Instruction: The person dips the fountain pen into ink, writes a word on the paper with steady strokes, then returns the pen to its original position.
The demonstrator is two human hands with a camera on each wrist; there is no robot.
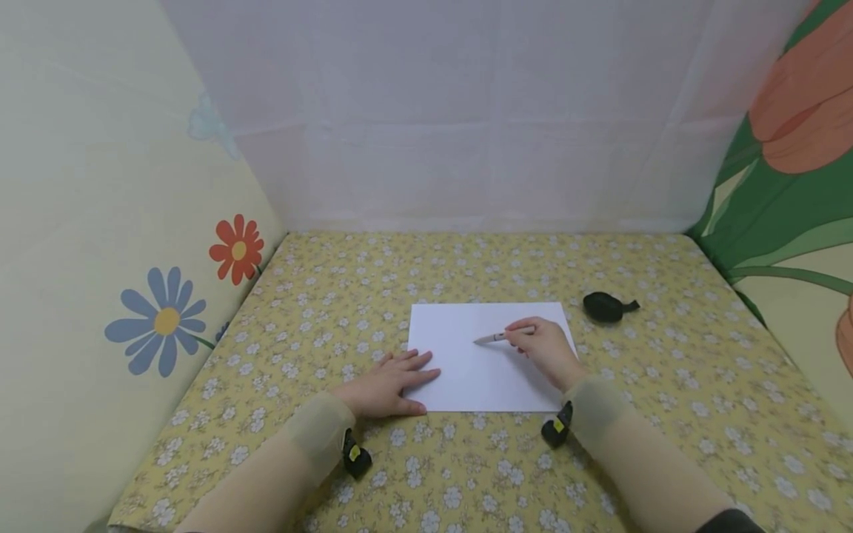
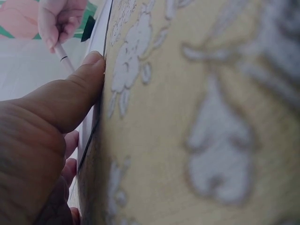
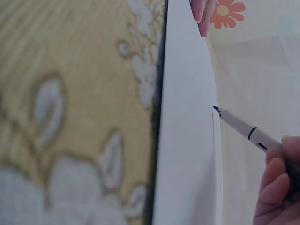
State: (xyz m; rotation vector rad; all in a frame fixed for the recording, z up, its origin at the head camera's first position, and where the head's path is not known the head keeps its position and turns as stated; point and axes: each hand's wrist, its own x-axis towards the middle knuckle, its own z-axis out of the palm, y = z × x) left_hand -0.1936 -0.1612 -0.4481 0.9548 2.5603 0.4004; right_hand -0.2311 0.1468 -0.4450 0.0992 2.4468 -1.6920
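Note:
A blank white sheet of paper (image 1: 466, 385) lies on the flowered tablecloth. My right hand (image 1: 545, 352) grips a pale fountain pen (image 1: 493, 337) over the sheet, its nib pointing left. In the right wrist view the pen's dark nib (image 3: 216, 109) is right at the paper's surface, and a black ring circles the barrel. On the left edge of the sheet my left hand (image 1: 389, 385) rests flat with fingers spread. Its thumb lies along the near left corner of the paper, as the left wrist view also shows.
To the right of the sheet, a rounded black object with a short tab (image 1: 605, 307) lies on the yellow tablecloth (image 1: 346, 296). A pale curtain (image 1: 466, 148) hangs behind the table. Flower-printed panels stand at both sides. Each wrist wears a small black camera.

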